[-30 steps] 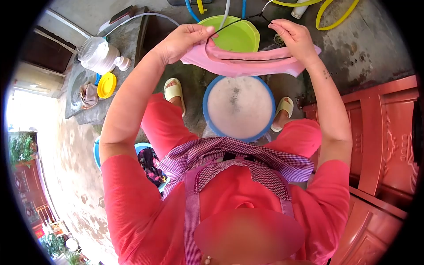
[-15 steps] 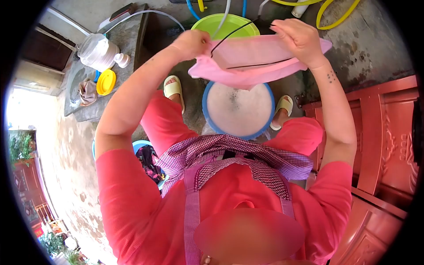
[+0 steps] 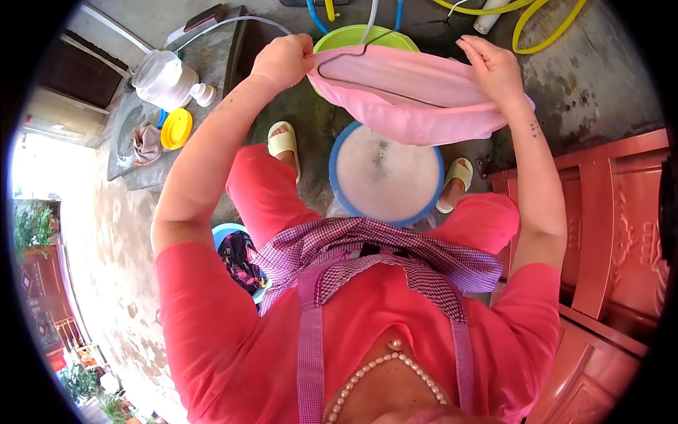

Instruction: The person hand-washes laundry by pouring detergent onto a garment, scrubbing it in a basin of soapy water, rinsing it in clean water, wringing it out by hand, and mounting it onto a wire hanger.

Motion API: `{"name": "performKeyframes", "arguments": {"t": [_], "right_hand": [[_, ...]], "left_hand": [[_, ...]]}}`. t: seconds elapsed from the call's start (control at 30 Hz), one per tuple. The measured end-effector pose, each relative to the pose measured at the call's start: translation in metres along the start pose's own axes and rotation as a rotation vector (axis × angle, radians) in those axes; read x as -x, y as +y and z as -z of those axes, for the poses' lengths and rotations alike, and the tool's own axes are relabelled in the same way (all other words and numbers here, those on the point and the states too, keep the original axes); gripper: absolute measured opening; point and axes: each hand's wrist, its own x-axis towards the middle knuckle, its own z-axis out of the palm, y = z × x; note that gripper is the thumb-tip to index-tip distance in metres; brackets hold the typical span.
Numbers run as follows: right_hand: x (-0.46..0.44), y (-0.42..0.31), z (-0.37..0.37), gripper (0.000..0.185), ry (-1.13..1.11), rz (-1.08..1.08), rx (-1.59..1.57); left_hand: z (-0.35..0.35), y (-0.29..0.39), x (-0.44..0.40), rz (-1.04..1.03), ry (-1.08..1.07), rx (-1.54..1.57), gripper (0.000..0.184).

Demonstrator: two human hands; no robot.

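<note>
A pink garment (image 3: 417, 120) is stretched wide between my two hands over the ground in front of me. My left hand (image 3: 284, 60) is closed on its left edge, and my right hand (image 3: 494, 71) pinches the right edge. A thin dark wire hanger (image 3: 346, 56) runs through the garment's opening, its neck pointing up and right. Part of the wire is hidden by the cloth. Below hangs the view of a blue-rimmed basin (image 3: 335, 177) full of whitish, sudsy water, between my feet.
Behind the garment stands a green basin (image 3: 353, 32) with hoses above it. A stone ledge at left bears a clear plastic jar (image 3: 159, 78), a yellow lid (image 3: 176, 128) and a cloth (image 3: 146, 143). Dark patterned fabric (image 3: 240, 258) lies in a blue tub by my left leg. Red doors (image 3: 586, 226) flank my right.
My left hand has moved outward to the left, and the garment is spread wider. The hanger's end now lies nearer the left edge of the cloth. My right hand has shifted slightly right.
</note>
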Motion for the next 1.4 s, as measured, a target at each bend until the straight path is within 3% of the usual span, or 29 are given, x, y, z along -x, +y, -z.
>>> {"name": "performKeyframes", "arguments": {"t": [0.2, 0.4, 0.5, 0.63, 0.73, 0.77, 0.87, 0.9, 1.0, 1.03, 1.13, 1.17, 1.27, 1.3, 1.4], "right_hand": [[-0.010, -0.013, 0.001, 0.022, 0.009, 0.044, 0.220], [-0.014, -0.018, -0.005, 0.014, 0.009, 0.185, 0.545], [-0.015, -0.019, -0.006, 0.018, -0.013, 0.201, 0.638], [-0.015, -0.015, -0.011, 0.018, 0.038, 0.248, 0.626], [-0.021, -0.018, -0.008, 0.017, 0.144, 0.238, 0.478], [-0.023, -0.021, -0.004, 0.017, 0.194, 0.234, 0.410], [-0.023, -0.031, 0.004, 0.018, 0.191, 0.280, 0.215], [-0.022, -0.035, 0.007, 0.019, 0.163, 0.285, 0.137], [-0.022, -0.042, 0.008, 0.021, 0.140, 0.307, -0.093], [-0.024, -0.040, 0.005, 0.022, 0.168, 0.320, -0.168], [-0.028, -0.031, 0.008, 0.024, 0.099, 0.259, -0.173], [-0.028, -0.027, 0.011, 0.026, 0.048, 0.220, -0.138], [-0.023, -0.007, 0.015, 0.033, 0.303, 0.268, 0.196], [-0.019, 0.010, 0.015, 0.022, 0.458, 0.223, 0.282], [0.032, 0.028, 0.000, 0.029, 0.674, -0.131, 0.006]], "left_hand": [[-0.011, 0.009, 0.000, -0.013, -0.033, 0.169, 0.029], [-0.013, 0.018, 0.003, -0.045, 0.025, 0.179, 0.023], [-0.004, 0.025, 0.006, 0.221, -0.195, 0.667, 0.021], [0.001, 0.033, 0.006, 0.280, -0.234, 1.105, 0.024], [0.008, 0.059, 0.017, 0.188, -0.250, 1.278, 0.025], [0.001, 0.052, 0.011, 0.066, -0.181, 1.144, 0.027], [0.013, 0.050, 0.014, -0.360, 0.285, 0.284, 0.031], [0.019, 0.052, 0.010, -0.581, 0.604, 0.017, 0.032], [0.031, 0.075, 0.013, -0.666, 0.748, -0.169, 0.032], [0.026, 0.069, 0.007, -0.642, 0.559, -0.067, 0.028], [0.010, 0.070, 0.005, -0.268, 0.389, 0.198, 0.026], [0.008, 0.072, 0.002, -0.256, 0.445, 0.229, 0.027], [0.012, 0.068, -0.003, -0.200, 0.442, 0.116, 0.027], [0.015, 0.069, -0.002, -0.149, 0.377, 0.101, 0.029], [0.016, 0.063, -0.001, -0.155, 0.286, 0.119, 0.031]]}}
